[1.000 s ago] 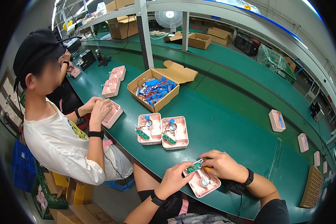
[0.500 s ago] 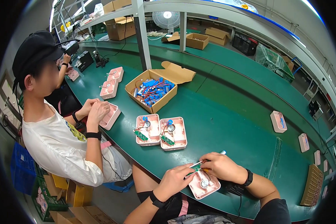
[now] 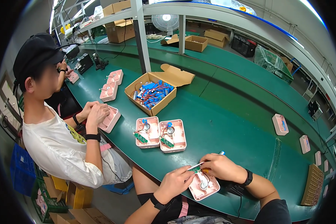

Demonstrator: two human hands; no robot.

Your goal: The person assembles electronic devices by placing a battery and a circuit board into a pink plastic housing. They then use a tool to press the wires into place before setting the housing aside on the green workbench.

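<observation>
Currently your work is a pink plastic housing lying open side up at the near edge of the green bench, directly in front of you. Your left hand rests against its left side, fingers curled closed on the shell and on the small green circuit board at its upper corner. Your right hand sits just above that corner, fingers pinched shut on a slim white tool with a blue tip, which runs across the board. A round silver part and thin wires lie inside the housing; the exact contact point of the tool is too small to tell.

Assessment: the step in hand appears to be seating or fixing the board into the shell. The next move calls for a steady left-hand hold so the housing does not slide toward the bench edge, and fine pressure from the tool, kept off the wires.

Two more pink housings with boards and blue parts lie side by side further up the bench. Beyond them an open cardboard box holds blue components with red wires. To your left, a co-worker in a black cap holds both hands over another pink housing.
</observation>
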